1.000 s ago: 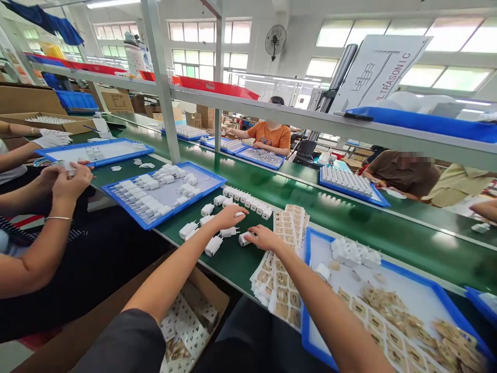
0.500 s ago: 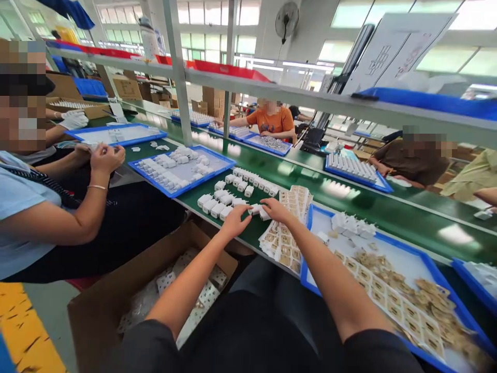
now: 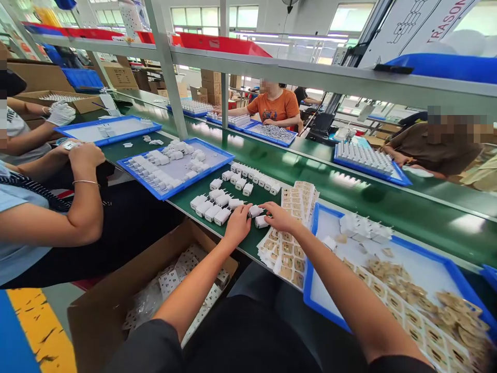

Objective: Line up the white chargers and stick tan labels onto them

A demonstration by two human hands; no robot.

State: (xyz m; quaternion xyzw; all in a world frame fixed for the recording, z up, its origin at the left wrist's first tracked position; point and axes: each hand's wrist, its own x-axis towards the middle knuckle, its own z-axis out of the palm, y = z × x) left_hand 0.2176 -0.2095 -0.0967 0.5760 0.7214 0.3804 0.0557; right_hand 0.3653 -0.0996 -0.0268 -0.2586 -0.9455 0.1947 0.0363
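A white plug charger [image 3: 255, 211] lies between my two hands on the green bench. My left hand [image 3: 238, 226] is at its left end, fingers stretched forward and thumb apart. From the other side, the bent fingers of my right hand [image 3: 280, 216] close on its prong end; the exact contact is partly hidden. Another white charger [image 3: 261, 221] lies just below, near my right thumb. Left of my hands stand short rows of chargers [image 3: 213, 211], with a longer row [image 3: 254, 176] behind them. Sheets of tan stickers [image 3: 292, 243] overlap beside my right wrist.
A blue-rimmed tray [image 3: 310, 290] on the right holds chargers, sticker sheets and loose tan pieces. Another tray of chargers [image 3: 165, 196] stands left. An open carton [image 3: 89, 316] sits below the bench edge. A shelf rail [image 3: 310, 80] crosses above. Co-workers sit left and opposite.
The view has tilted down and shifted slightly. The two chargers between my hands now lie farther apart, one below the other. The co-worker at left has lowered their hands.
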